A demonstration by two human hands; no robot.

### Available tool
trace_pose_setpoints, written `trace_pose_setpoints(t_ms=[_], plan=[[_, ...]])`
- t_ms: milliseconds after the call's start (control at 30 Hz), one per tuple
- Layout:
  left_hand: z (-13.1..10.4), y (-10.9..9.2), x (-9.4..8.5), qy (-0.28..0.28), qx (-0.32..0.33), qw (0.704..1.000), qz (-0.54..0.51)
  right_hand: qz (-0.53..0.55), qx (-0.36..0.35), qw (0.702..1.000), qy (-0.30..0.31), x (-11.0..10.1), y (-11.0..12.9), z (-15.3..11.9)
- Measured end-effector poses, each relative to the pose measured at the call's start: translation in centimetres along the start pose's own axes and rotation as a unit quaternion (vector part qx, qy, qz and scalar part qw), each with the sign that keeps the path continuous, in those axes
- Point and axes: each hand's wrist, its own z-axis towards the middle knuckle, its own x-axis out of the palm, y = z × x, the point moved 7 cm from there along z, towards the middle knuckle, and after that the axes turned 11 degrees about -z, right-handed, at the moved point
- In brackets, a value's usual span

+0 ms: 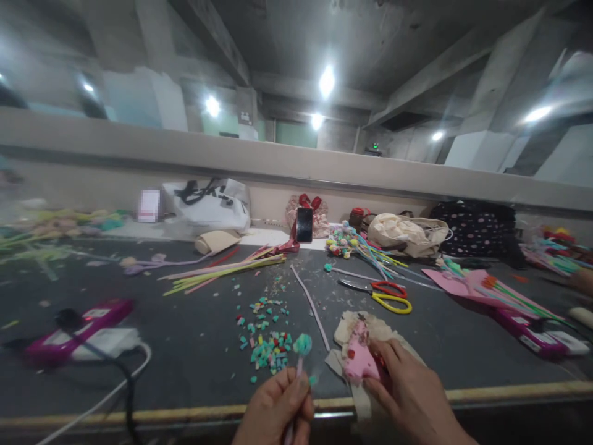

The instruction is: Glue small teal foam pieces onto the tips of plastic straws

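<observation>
My left hand (281,405) pinches a pale stem near the front edge of the dark table. On top of that stem is a teal ball (302,344) made of small bits. To the right, my right hand (407,386) has its fingers around a pink glue gun (361,358), which lies on crumpled, stained paper (343,327). Teal, red and yellow bits (270,353) are scattered left of the teal ball. Beyond the hands, a single lilac stem (311,307) lies beside them, and scissors (391,296) with red and yellow handles rest farther right.
Yellow and pink stems (222,274) lie at mid-left. Purple power strips sit left (88,327) and right (528,334). A phone (304,224) stands at the back, near a white bag (210,207). Pink paper (482,290) holds stems; another person's hand (582,281) shows at far right.
</observation>
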Motion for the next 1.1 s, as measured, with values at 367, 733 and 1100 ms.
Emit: trace_pose_setpoints(t_ms=[367,733,1100], plan=[[5.1,-2.1,4.4,0.002,0.038,0.998,0.058,0.196,-0.026,0.979,0.037,-0.5,-1.7,-0.1],[8.7,0.8,4.7,-0.046,0.038,0.974,0.218,0.298,-0.023,0.954,0.033,-1.7,-2.7,-0.8],[8.8,1.0,4.6,-0.047,0.042,0.967,0.249,0.708,0.243,0.662,0.021,1.2,-9.4,-1.1]])
